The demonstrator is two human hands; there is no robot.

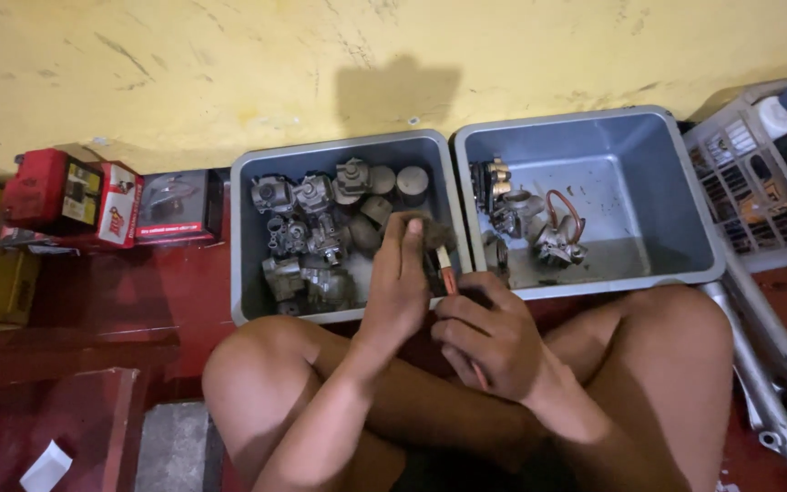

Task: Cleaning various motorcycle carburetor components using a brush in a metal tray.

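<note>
Steadying a carburetor part (432, 235) with my left hand (400, 292), its fingers wrapped around it, while my right hand (489, 342) pinches an orange-handled screwdriver (449, 273) against it.

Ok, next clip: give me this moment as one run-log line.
left hand: holds dark metal part | right hand: grips orange-handled tool against it | left grey tub: full of metal parts | right grey tub: few parts

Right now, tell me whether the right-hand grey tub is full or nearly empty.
Nearly empty. The right grey tub shows mostly bare floor, with only a few metal parts clustered at its left side, while the left grey tub is crowded.
</note>
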